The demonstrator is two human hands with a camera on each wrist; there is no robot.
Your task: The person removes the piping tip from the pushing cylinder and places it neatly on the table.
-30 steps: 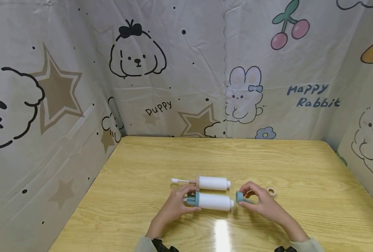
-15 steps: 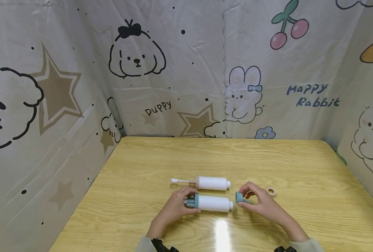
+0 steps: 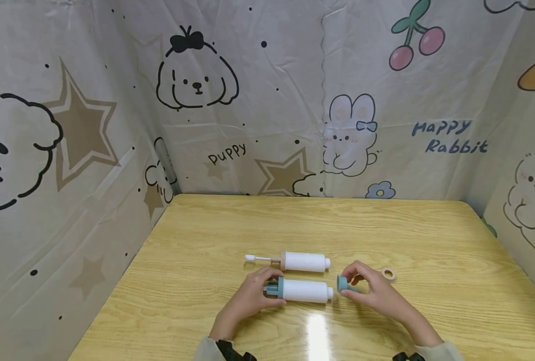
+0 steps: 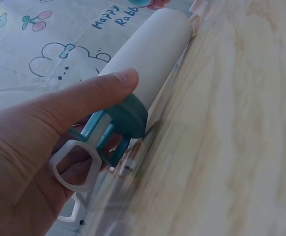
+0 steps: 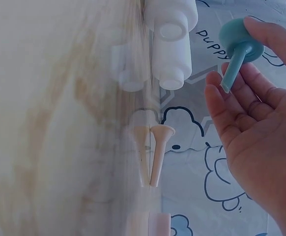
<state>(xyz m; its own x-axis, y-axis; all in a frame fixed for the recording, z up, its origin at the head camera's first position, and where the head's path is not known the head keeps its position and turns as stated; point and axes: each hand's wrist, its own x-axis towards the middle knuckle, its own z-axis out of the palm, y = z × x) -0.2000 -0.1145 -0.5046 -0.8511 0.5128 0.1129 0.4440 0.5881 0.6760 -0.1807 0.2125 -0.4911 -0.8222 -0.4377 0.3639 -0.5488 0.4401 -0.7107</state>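
My left hand point(image 3: 252, 295) grips a large white syringe point(image 3: 305, 291) by its teal collar, thumb on one side and fingers round the other. The syringe lies sideways, its blunt tip pointing right. A white ring handle point(image 4: 76, 166) shows behind the collar in the left wrist view. My right hand point(image 3: 371, 287) pinches a teal cap with a narrow stem point(image 5: 238, 44) between thumb and fingers. The cap's wide end faces the syringe tip, a small gap apart. Just behind lies a second white syringe point(image 3: 305, 262) with a beige collar, its white plunger drawn out to the left.
A beige ring-shaped piece point(image 3: 388, 274) lies beyond my right hand; in the right wrist view a peach flared stem piece point(image 5: 158, 152) stands on the wooden table point(image 3: 384, 225). Printed cloth point(image 3: 267, 100) walls in the table's back and sides.
The teal-collared syringe has shifted very slightly left in my left hand, and the teal cap a touch left too. Both grips are the same; the second syringe stays in place.
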